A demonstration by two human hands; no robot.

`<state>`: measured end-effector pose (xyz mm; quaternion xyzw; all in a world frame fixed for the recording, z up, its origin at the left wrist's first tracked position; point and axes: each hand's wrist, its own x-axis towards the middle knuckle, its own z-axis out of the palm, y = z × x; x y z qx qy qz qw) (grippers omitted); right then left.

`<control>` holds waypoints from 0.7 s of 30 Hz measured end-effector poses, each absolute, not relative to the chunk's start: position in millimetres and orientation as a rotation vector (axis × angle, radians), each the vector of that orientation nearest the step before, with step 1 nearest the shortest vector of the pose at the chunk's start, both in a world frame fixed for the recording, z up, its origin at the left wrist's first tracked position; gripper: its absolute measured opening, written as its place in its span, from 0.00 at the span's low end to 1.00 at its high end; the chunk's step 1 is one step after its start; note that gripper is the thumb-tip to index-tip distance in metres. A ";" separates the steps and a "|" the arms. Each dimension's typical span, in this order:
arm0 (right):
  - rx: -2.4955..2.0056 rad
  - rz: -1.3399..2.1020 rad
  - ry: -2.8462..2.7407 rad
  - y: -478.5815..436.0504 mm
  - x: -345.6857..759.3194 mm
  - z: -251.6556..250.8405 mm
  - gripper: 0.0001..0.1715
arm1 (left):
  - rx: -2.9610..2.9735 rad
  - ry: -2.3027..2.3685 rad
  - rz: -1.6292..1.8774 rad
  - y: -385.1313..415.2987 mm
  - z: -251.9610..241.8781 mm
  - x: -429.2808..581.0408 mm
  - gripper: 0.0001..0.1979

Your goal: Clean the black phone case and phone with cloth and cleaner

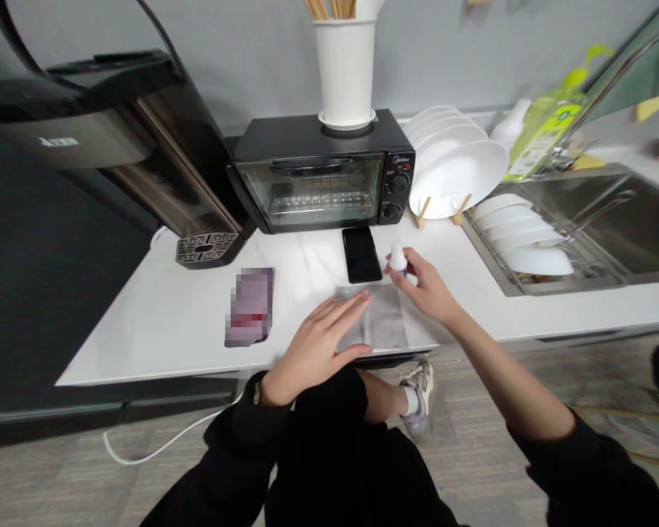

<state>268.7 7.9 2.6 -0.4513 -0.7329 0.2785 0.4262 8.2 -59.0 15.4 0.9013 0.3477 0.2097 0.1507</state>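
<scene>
On the counter's front part lies a grey cloth (385, 320), spread flat. My left hand (329, 333) rests over its left side with the fingers stretched out and the thumb apart. A small white bottle (398, 258) stands upright in the fingers of my right hand (425, 285), just beyond the cloth's far right corner. Between the cloth and the oven a black smartphone (361, 255) lies with its dark screen up. Farther left is a second phone (251, 304), its surface blurred out by large pixels.
A black toaster oven (318, 176) carries a white holder (345, 69) of chopsticks. White plates (461, 176) lean in a wooden rack beside it. The sink (598, 219) with bowls is on the right. A dark drink machine (143, 146) stands left on the white counter (159, 329).
</scene>
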 end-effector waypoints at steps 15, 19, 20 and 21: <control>-0.979 0.628 -2.663 -213.4 239.7 -14.4 0.10 | 2.704 1.082 0.500 -204.9 -7.1 31.1 0.22; -1.128 0.626 -2.507 -208.9 287.8 -15.8 0.10 | 2.684 1.201 0.672 -212.2 1.2 -9.3 0.24; -1.249 0.722 -2.346 -201.9 306.8 -15.1 0.10 | 2.642 1.321 0.728 -211.0 4.3 -26.4 0.25; -1.386 0.845 -2.126 -193.9 325.7 -14.0 0.12 | 2.578 1.444 0.758 -209.3 6.0 -43.6 0.25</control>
